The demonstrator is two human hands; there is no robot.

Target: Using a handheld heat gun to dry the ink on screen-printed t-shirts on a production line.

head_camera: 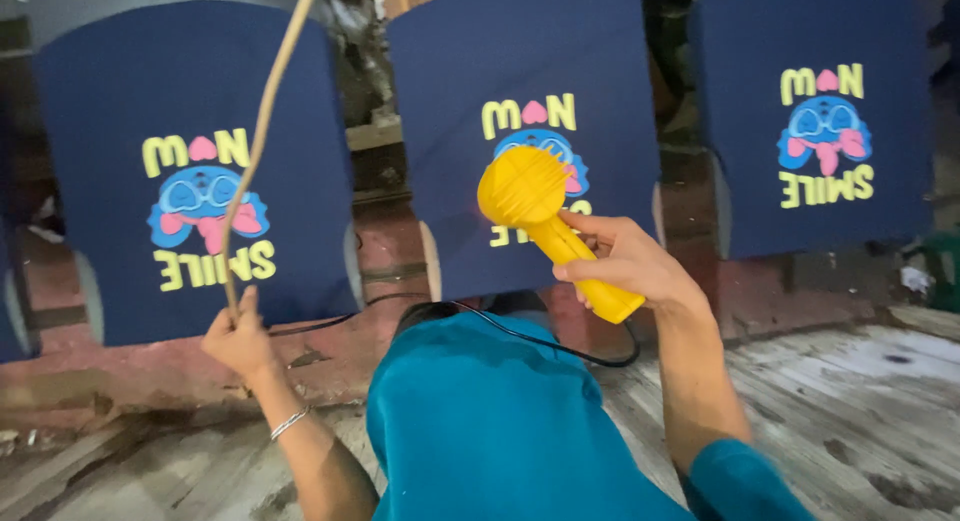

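We hold a yellow hand-held dryer (550,221) in our right hand (625,266), fingers wrapped closed around its handle, its round ribbed head turned toward the print on the middle navy panel (520,131). It looks like light, rigid plastic to us, easy to swing one-handed, and the handle is the sensible place to take it (the head probably runs warm). A black cord (560,346) trails from the handle's lower end across our teal garment (490,431), so it may tug a little as the tool moves.

Our left hand (238,336), a thin bracelet (288,423) at the wrist, is closed on the lower end of a slim tan stick (262,131) that rises up past the left navy panel (190,171); it looks stiff and light.

Three dark blue fabric-covered panels stand in a row, the right navy panel (815,121) at the far side. Each carries the same print, upside down to us: yellow lettering above and below, a pink heart, and a blue cartoon face with a pink bow. Below them lie a reddish ledge (330,361) and a worn, paint-streaked wooden floor (860,401).
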